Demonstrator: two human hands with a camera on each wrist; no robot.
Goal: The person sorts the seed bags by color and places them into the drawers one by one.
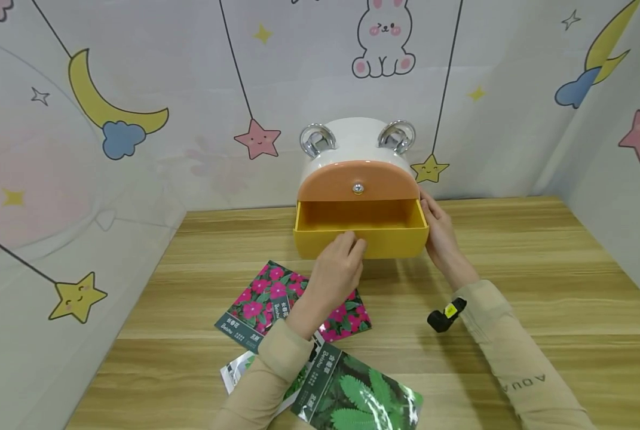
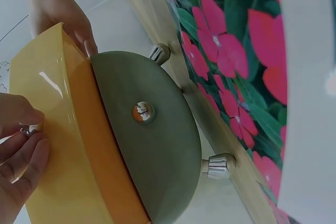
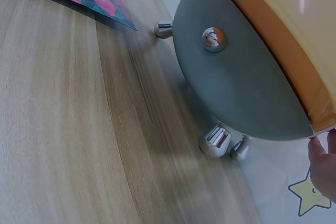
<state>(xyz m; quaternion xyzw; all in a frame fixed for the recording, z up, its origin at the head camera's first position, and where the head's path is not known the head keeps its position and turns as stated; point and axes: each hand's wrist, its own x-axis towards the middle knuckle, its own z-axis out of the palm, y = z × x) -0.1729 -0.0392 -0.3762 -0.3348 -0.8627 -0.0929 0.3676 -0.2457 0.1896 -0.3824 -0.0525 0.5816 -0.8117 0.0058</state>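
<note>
A small white drawer box (image 1: 358, 134) with silver ring-shaped ears stands at the back of the table. Its lower yellow drawer (image 1: 309, 243) is pulled out, and the inside shows bare. Above it, the orange upper drawer (image 1: 325, 186) with a silver knob is closed; it looks grey-green in the wrist views. My left hand (image 1: 337, 269) pinches the yellow drawer's silver knob (image 2: 27, 129), mostly hidden by the fingers. At the box's right side, my right hand (image 1: 442, 239) rests with extended fingers along the wall, fingertips (image 3: 316, 149) close to the drawer's edge.
Packets lie in front of the box: one with pink flowers (image 1: 255, 292), partly under my left forearm, and one with green leaves (image 1: 370, 397) nearer me. A black wrist camera (image 1: 444, 316) sits at my right cuff. A printed cloth (image 1: 201, 83) hangs behind the table.
</note>
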